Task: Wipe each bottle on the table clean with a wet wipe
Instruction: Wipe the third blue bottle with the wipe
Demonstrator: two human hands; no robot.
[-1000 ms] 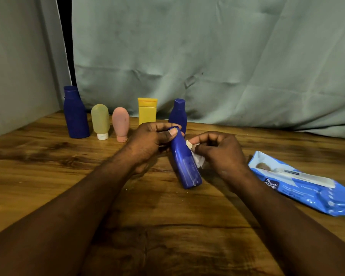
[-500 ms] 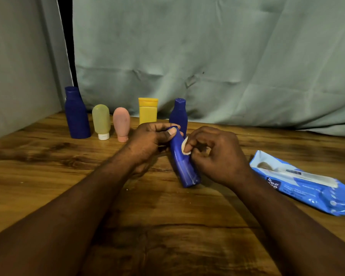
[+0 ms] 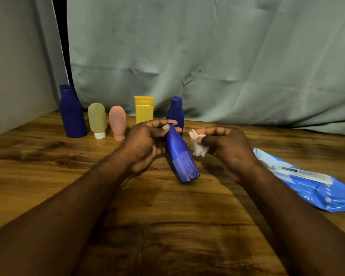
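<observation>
Blue plastic, tilted with its base toward the camera, the held bottle (image 3: 181,156) is gripped at the neck by the curled fingers of the left hand (image 3: 145,144) above the wooden table (image 3: 167,226). A crumpled white wet wipe (image 3: 197,146) is pinched in the right hand (image 3: 227,148), just beside the bottle. The print on the blue wipes pack (image 3: 315,190) at the right is too blurred to be read. Behind, a tall blue bottle (image 3: 72,114), green tube (image 3: 97,120), pink tube (image 3: 118,122), yellow tube (image 3: 144,110) and small blue bottle (image 3: 175,114) are stood upright.
</observation>
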